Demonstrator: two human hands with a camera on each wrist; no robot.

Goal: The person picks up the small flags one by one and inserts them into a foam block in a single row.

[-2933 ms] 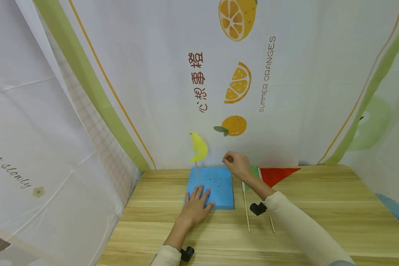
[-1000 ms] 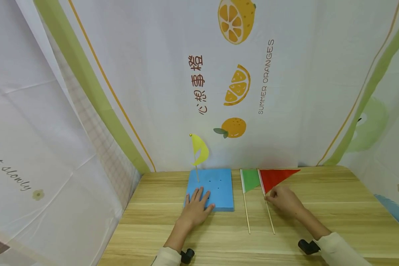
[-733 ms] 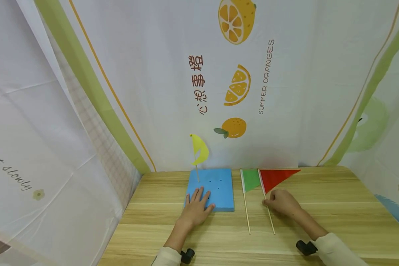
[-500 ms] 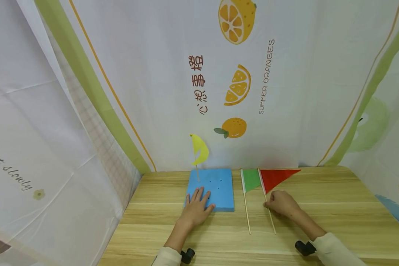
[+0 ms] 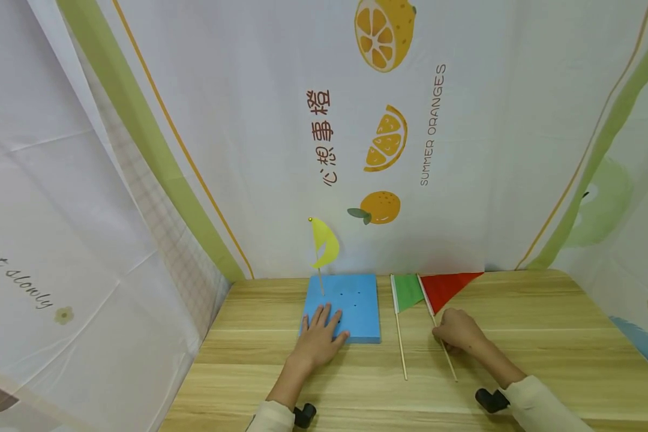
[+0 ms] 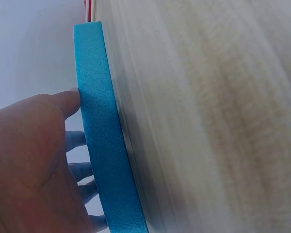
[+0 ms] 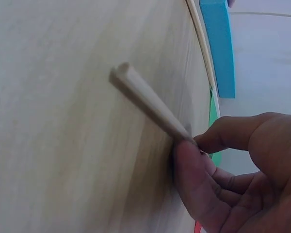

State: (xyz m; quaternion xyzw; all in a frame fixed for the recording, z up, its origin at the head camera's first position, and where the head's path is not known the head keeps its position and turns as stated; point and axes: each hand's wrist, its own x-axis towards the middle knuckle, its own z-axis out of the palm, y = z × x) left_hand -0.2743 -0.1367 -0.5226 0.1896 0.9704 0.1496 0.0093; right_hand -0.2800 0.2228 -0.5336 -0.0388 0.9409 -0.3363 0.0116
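My left hand [image 5: 317, 343] rests with fingers spread on the near left part of a blue foam block [image 5: 363, 318] that has small holes in its top. A yellow crescent-like flag [image 5: 330, 246] stands upright on its thin stick in the block's far left part. My right hand [image 5: 459, 332] pinches the wooden stick of a red triangular flag [image 5: 444, 289] just under the cloth. In the right wrist view, thumb and fingertips meet on that stick [image 7: 150, 99], its free end pointing away from the palm. A green flag [image 5: 407, 293] lies between block and red flag, partly covered by the red one.
The wooden table [image 5: 540, 342] reaches back to a white curtain [image 5: 259, 150] printed with oranges and lettering. More cloth hangs at both sides. A black wrist mount [image 5: 491, 401] sits at the right cuff, another black mount [image 5: 305, 415] at the left.
My right hand has come from above the block's far right corner down to the red flag and taken hold of its stick. The stick's near end has swung right. My left hand stays put.
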